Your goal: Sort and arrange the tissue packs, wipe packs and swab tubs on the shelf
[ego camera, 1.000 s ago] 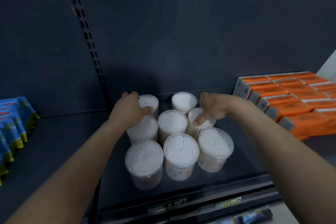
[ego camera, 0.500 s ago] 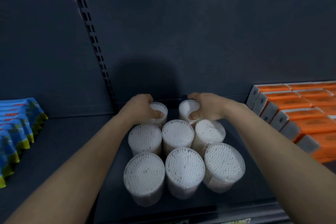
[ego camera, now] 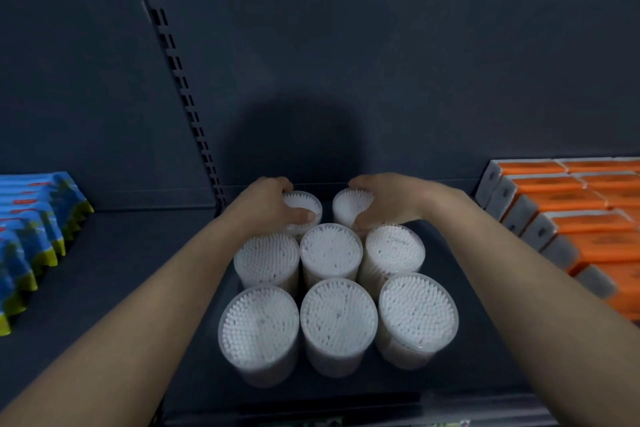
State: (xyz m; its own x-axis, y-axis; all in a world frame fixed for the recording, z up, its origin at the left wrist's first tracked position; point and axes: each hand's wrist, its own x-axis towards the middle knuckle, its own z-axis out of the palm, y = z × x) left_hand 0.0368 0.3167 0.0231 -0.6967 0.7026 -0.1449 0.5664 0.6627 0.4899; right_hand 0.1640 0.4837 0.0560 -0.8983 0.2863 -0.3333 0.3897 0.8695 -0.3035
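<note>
Left hand (ego camera: 266, 208) and right hand (ego camera: 388, 203) now grip rear tubs (ego camera: 306, 202), near backboard (ego camera: 398, 80).

No text, brand or number can be read anywhere. The blue plastic-wrapped packs with yellow edges (ego camera: 34, 218) at the left of the dark shelf (ego camera: 121, 270) carry red bands that may be print, too blurred to make out. The orange packs with grey ends (ego camera: 571, 204) at the right bear faint dark marks on their tops, also illegible. The sides of the clear round plastic tubs of white cotton swabs (ego camera: 330, 251) are too dim to show any label. Small coloured tags (ego camera: 311, 423) on the shelf's front rail are cut off by the frame edge.
</note>
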